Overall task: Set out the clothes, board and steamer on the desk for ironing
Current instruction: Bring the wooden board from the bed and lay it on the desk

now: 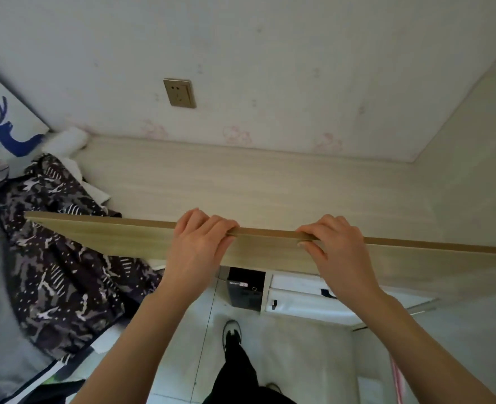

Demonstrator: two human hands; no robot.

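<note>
Left hand [200,243] and right hand [337,252] both grip the upper edge of the board [124,237] by the tabletop [241,185]; judged stiff, long, unwieldy, best held near mid-length.

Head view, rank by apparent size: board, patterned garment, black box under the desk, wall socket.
1. board and patterned garment: too close to call, as the board is seen nearly edge-on
2. black box
3. wall socket

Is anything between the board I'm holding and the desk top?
Yes: the dark patterned clothes heaped at the desk's left end appear to lie beneath the board's left end. Nothing else visible intervenes.
</note>
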